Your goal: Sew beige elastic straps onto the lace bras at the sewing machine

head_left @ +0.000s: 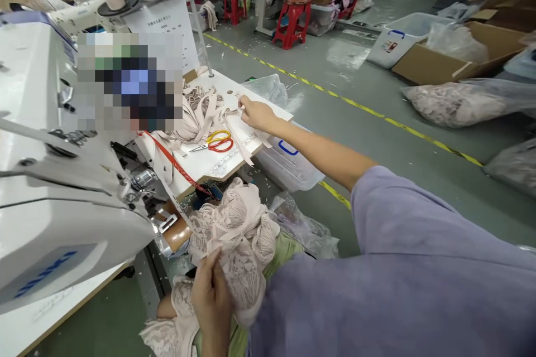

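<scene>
My left hand [211, 293] grips a bunch of pale pink lace fabric [234, 234] in my lap, close to the sewing machine [54, 178]. My right hand [256, 114] is stretched out over the small white side table [218, 164], with its fingers pinching a pale elastic strap [243, 142] at the edge of a heap of similar straps [199, 114]. Yellow and red scissors [218, 142] lie on the table just below that hand.
A clear plastic bin [288, 164] and plastic bags [305, 228] sit beside the table on the floor. A yellow line [377, 113] crosses the grey floor. Cardboard boxes [452, 56], bagged fabric [456, 103] and red stools [293, 19] stand farther off.
</scene>
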`<state>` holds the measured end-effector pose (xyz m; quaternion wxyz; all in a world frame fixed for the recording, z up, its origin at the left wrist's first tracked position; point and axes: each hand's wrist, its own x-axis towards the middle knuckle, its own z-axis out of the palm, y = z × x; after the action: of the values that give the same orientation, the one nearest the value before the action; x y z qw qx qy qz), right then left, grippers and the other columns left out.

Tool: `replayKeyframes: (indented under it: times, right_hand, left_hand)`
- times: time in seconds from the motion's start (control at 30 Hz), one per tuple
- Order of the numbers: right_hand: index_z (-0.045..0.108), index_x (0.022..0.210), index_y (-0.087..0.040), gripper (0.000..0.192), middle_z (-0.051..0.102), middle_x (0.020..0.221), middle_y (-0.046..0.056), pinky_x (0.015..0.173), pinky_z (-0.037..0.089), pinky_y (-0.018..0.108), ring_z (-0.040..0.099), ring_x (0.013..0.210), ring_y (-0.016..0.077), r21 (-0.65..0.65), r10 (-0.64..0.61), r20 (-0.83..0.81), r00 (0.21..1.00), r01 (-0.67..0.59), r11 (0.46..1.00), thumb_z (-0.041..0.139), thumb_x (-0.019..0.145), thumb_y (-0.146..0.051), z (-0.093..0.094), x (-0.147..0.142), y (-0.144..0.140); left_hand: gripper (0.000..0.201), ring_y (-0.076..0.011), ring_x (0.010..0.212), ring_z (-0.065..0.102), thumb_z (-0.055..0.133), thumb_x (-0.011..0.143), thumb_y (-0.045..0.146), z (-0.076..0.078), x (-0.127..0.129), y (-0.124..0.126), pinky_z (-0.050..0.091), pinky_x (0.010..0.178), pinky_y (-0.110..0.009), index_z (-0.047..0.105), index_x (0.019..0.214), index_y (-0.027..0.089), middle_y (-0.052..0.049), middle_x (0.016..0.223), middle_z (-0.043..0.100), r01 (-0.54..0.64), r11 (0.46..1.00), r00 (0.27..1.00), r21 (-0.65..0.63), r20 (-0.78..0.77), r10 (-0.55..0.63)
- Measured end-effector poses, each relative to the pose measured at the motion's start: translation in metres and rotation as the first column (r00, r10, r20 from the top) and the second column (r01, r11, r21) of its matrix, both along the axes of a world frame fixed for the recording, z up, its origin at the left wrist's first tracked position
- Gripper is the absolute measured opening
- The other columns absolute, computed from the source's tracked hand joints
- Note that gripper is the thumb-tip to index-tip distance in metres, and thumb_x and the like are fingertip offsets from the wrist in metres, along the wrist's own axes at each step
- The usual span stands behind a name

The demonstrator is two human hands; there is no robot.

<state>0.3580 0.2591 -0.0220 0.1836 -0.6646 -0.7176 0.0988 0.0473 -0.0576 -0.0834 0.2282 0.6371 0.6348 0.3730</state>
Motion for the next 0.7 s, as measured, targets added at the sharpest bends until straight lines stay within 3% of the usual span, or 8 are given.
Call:
replayKeyframes:
  times: [0.07,0.13,0.27,0.37,0.43,0.53,0.63,0.7]
  right_hand:
    - [0.037,0.128,-0.016,0.039,0.07,0.095,0.008,0.072,0.05,0.031,0.067,0.076,0.0193,-0.069,0.096,-0.258,0.961,-0.118,0.991,0.043,0.089,-0.013,0.021,-0.004,-0.036]
    - [0.034,0.125,-0.019,0.037,0.07,0.09,0.003,0.059,0.05,0.025,0.066,0.065,0.0149,-0.24,0.159,-0.664,0.73,-0.411,0.88,0.046,0.09,-0.016,0.035,-0.014,-0.087]
    - [0.046,0.1,-0.019,0.026,0.071,0.078,0.002,0.056,0.055,0.022,0.068,0.058,0.0127,-0.315,-0.279,-0.929,0.244,-0.917,0.244,0.064,0.082,-0.019,0.023,-0.05,-0.194]
    - [0.059,0.103,-0.011,0.027,0.074,0.095,0.009,0.066,0.06,0.021,0.075,0.081,0.0156,-0.09,-0.706,-0.705,0.063,-0.996,0.002,0.06,0.079,-0.023,-0.005,-0.083,-0.243]
    - [0.062,0.108,-0.008,0.037,0.073,0.107,0.013,0.074,0.06,0.02,0.074,0.096,0.0171,0.051,-0.823,-0.567,-0.007,-0.998,-0.026,0.057,0.072,-0.015,-0.016,-0.101,-0.258]
    - [0.064,0.109,-0.009,0.041,0.072,0.116,0.013,0.08,0.057,0.015,0.073,0.102,0.0143,0.131,-0.813,-0.573,-0.104,-0.991,0.034,0.06,0.069,-0.002,-0.015,-0.113,-0.265]
    - [0.066,0.107,-0.011,0.025,0.075,0.108,0.011,0.063,0.054,0.012,0.074,0.084,0.0105,-0.023,-0.68,-0.725,-0.111,-0.983,0.185,0.069,0.084,-0.021,-0.002,-0.102,-0.255]
    - [0.068,0.105,-0.011,0.032,0.076,0.086,0.006,0.046,0.046,0.013,0.067,0.058,0.007,-0.183,-0.492,-0.87,-0.036,-0.903,0.389,0.066,0.091,-0.039,0.007,-0.085,-0.239]
  left_hand:
    - [0.028,-0.0224,0.104,0.07,0.051,0.097,0.032,0.003,-0.007,-0.001,0.057,0.085,-0.029,0.07,0.113,0.018,-0.011,0.114,0.073,-0.031,0.999,0.999,-0.009,-0.024,0.031]
    - [0.03,-0.0235,0.108,0.069,0.051,0.097,0.034,0.008,-0.014,-0.002,0.056,0.086,-0.03,0.069,0.116,0.018,-0.012,0.119,0.072,-0.099,0.995,0.995,-0.012,-0.029,0.099]
    - [0.043,-0.0267,0.124,0.06,0.053,0.096,0.038,0.024,-0.022,-0.01,0.053,0.097,-0.034,0.058,0.136,0.022,-0.012,0.133,0.064,-0.066,0.997,0.998,-0.028,-0.017,0.066]
    - [0.076,-0.0342,0.141,0.043,0.059,0.089,0.056,0.029,-0.021,-0.021,0.043,0.11,-0.047,0.037,0.154,0.022,-0.015,0.153,0.046,0.253,0.967,0.966,-0.041,0.069,-0.25]
    - [0.092,-0.0398,0.14,0.043,0.065,0.077,0.069,0.024,-0.016,-0.028,0.043,0.11,-0.054,0.041,0.152,0.021,-0.017,0.153,0.045,0.409,0.911,0.912,-0.044,0.048,-0.407]
    - [0.06,-0.0384,0.123,0.06,0.065,0.082,0.06,0.018,-0.004,-0.03,0.054,0.096,-0.052,0.068,0.127,0.021,-0.017,0.132,0.064,0.368,0.923,0.925,-0.109,-0.058,-0.376]
    - [0.04,-0.0295,0.098,0.071,0.049,0.095,0.046,0.027,0.011,-0.023,0.059,0.079,-0.039,0.078,0.103,0.02,-0.013,0.103,0.076,0.358,0.903,0.93,-0.238,0.009,-0.367]
    - [0.041,-0.0236,0.08,0.072,0.046,0.097,0.044,0.04,0.014,-0.017,0.057,0.071,-0.032,0.078,0.09,0.019,-0.009,0.085,0.077,0.438,0.843,0.898,-0.311,0.112,-0.425]
